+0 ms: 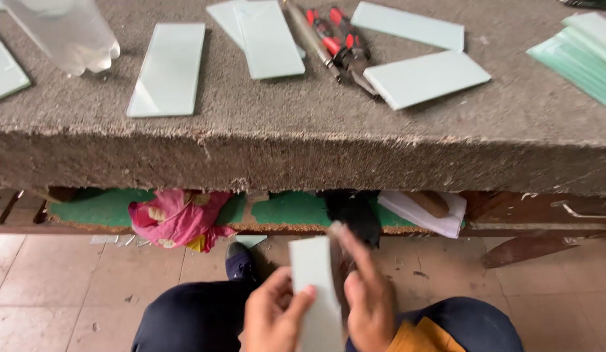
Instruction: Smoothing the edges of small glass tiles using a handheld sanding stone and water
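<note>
Hands: my left hand [272,316] and right hand [367,301] both grip pale rectangular glass strip [314,287]; I'd hold edges firmly.

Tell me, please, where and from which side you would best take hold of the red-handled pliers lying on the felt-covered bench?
Probably by the red handles, coming from above at the far end. The pliers lie flat with the jaws pointing toward the bench's near edge, wedged between two glass strips, so the handles are the freer, thicker part.

Dark navy trousers [199,319], an orange garment [423,337], a dark shoe [240,261].
</note>
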